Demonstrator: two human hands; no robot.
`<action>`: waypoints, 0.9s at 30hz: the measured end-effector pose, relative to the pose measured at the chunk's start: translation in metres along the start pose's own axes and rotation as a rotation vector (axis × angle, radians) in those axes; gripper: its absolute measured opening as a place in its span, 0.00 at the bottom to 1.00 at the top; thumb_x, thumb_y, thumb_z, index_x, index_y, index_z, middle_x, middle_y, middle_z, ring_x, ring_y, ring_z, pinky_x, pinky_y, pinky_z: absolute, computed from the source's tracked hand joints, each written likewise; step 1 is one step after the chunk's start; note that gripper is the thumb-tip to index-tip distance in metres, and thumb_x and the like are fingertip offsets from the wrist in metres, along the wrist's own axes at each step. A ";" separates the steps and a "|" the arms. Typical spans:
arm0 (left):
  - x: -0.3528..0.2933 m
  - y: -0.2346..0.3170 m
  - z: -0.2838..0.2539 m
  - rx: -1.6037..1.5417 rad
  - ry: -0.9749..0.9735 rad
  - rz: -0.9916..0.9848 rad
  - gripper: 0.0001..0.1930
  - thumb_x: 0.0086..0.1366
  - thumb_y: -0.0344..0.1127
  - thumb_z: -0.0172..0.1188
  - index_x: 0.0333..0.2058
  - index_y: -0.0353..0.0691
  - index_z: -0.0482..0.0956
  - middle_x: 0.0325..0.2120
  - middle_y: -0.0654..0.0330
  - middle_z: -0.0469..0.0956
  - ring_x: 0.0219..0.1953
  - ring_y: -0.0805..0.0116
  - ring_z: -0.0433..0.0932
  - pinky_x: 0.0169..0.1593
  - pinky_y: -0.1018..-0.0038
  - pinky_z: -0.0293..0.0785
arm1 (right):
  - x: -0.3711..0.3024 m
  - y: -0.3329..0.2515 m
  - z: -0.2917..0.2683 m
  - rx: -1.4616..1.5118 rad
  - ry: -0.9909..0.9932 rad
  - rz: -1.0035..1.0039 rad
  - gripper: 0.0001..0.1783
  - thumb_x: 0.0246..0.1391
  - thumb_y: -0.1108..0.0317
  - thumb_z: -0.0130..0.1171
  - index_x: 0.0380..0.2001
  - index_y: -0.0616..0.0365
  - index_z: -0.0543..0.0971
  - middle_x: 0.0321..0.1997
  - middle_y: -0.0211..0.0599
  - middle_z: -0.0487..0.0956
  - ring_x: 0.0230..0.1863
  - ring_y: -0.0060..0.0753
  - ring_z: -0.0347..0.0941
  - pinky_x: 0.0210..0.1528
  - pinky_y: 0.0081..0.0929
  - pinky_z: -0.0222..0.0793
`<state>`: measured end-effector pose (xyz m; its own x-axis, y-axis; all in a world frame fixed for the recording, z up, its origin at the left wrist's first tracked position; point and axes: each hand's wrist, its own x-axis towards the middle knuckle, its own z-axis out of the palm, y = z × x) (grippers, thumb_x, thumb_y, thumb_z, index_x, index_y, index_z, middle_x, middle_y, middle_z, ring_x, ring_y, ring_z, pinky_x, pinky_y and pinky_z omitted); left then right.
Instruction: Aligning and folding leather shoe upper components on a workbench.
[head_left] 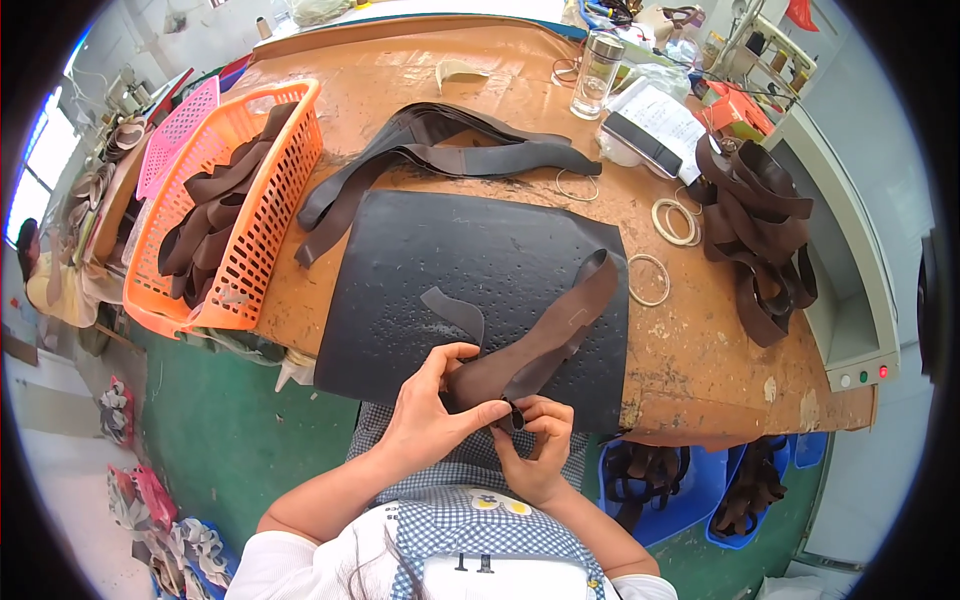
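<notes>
A brown leather-like strip [560,322] runs up from my hands in a loop over the black mat [390,270]. With fingers and thumb, my left hand [430,410] grips the strip's near part. My right hand [535,445] pinches a small dark curl of it at the mat's front edge, beside my left thumb. Left of the held strip, a short dark grey strip [457,312] lies curved on the mat, close to my left fingertips. Behind the mat rests a bundle of long brown and grey strips [440,145].
An orange basket [270,235] of brown strips stands at left. Heaped strips [765,230] lie at right beside a grey machine frame [850,270] and several pale rings [650,280]. A glass bottle [597,78] and phone [642,143] sit farther back. Blue bins [680,515] stand below.
</notes>
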<state>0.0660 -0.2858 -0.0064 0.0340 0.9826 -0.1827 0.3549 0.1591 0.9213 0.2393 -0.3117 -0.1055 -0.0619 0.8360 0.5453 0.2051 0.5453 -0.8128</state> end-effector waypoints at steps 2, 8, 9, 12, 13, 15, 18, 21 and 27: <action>0.000 -0.003 0.001 -0.089 0.005 0.028 0.31 0.59 0.36 0.71 0.57 0.33 0.67 0.41 0.57 0.77 0.46 0.71 0.78 0.53 0.73 0.74 | 0.005 -0.003 -0.001 -0.012 -0.003 -0.017 0.28 0.43 0.79 0.72 0.46 0.60 0.67 0.50 0.48 0.71 0.49 0.42 0.73 0.47 0.29 0.73; 0.005 -0.023 -0.005 -0.952 -0.103 -0.130 0.20 0.67 0.29 0.59 0.56 0.34 0.68 0.45 0.57 0.77 0.49 0.69 0.77 0.53 0.73 0.75 | 0.050 -0.023 -0.003 -0.066 -0.166 0.054 0.34 0.45 0.76 0.72 0.55 0.62 0.67 0.51 0.46 0.71 0.51 0.38 0.73 0.50 0.28 0.72; 0.007 -0.029 -0.009 -1.063 -0.135 -0.165 0.19 0.67 0.27 0.58 0.55 0.34 0.68 0.49 0.57 0.76 0.50 0.68 0.77 0.55 0.72 0.74 | 0.056 -0.022 -0.006 -0.028 -0.201 0.090 0.34 0.46 0.75 0.72 0.55 0.63 0.67 0.50 0.45 0.72 0.50 0.37 0.74 0.49 0.28 0.72; 0.011 -0.031 -0.013 -0.863 -0.117 -0.205 0.17 0.67 0.26 0.57 0.54 0.33 0.68 0.52 0.56 0.74 0.52 0.68 0.76 0.57 0.70 0.72 | 0.072 -0.019 -0.012 0.066 -0.256 0.108 0.33 0.46 0.72 0.73 0.54 0.63 0.70 0.46 0.45 0.76 0.45 0.36 0.78 0.46 0.28 0.74; 0.012 -0.029 -0.015 -0.765 -0.092 -0.161 0.22 0.67 0.29 0.59 0.58 0.33 0.65 0.56 0.54 0.70 0.55 0.67 0.74 0.56 0.70 0.74 | 0.075 -0.019 -0.015 0.108 -0.332 0.125 0.32 0.46 0.74 0.72 0.54 0.64 0.70 0.47 0.43 0.75 0.46 0.33 0.77 0.46 0.27 0.74; 0.019 -0.033 -0.015 -0.731 -0.072 -0.131 0.27 0.67 0.31 0.61 0.61 0.34 0.61 0.56 0.53 0.69 0.57 0.66 0.73 0.56 0.71 0.75 | 0.078 -0.026 -0.015 0.204 -0.407 0.150 0.30 0.46 0.76 0.71 0.53 0.65 0.70 0.47 0.40 0.74 0.46 0.30 0.76 0.45 0.24 0.73; 0.024 -0.028 -0.022 -0.744 -0.155 -0.228 0.37 0.66 0.35 0.63 0.67 0.33 0.51 0.60 0.46 0.65 0.63 0.59 0.66 0.61 0.66 0.71 | 0.084 -0.027 -0.014 0.158 -0.475 0.058 0.32 0.45 0.73 0.73 0.53 0.66 0.71 0.46 0.41 0.74 0.43 0.31 0.76 0.43 0.24 0.73; 0.027 -0.028 -0.024 -0.823 -0.216 -0.269 0.39 0.65 0.33 0.64 0.67 0.31 0.51 0.60 0.47 0.64 0.61 0.60 0.69 0.59 0.68 0.73 | 0.095 -0.037 -0.013 0.085 -0.499 -0.028 0.34 0.43 0.69 0.74 0.53 0.65 0.72 0.45 0.43 0.75 0.42 0.33 0.76 0.40 0.24 0.73; 0.037 -0.025 -0.034 -0.315 0.444 0.250 0.34 0.55 0.19 0.67 0.59 0.35 0.63 0.38 0.62 0.76 0.36 0.74 0.78 0.43 0.79 0.76 | 0.099 -0.050 -0.006 0.003 -0.425 0.056 0.31 0.43 0.67 0.75 0.50 0.63 0.74 0.42 0.42 0.76 0.39 0.33 0.77 0.36 0.24 0.73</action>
<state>0.0268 -0.2501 -0.0248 -0.3375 0.9291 0.1510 0.0898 -0.1279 0.9877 0.2285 -0.2567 -0.0102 -0.4478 0.8149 0.3680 0.2165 0.4981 -0.8396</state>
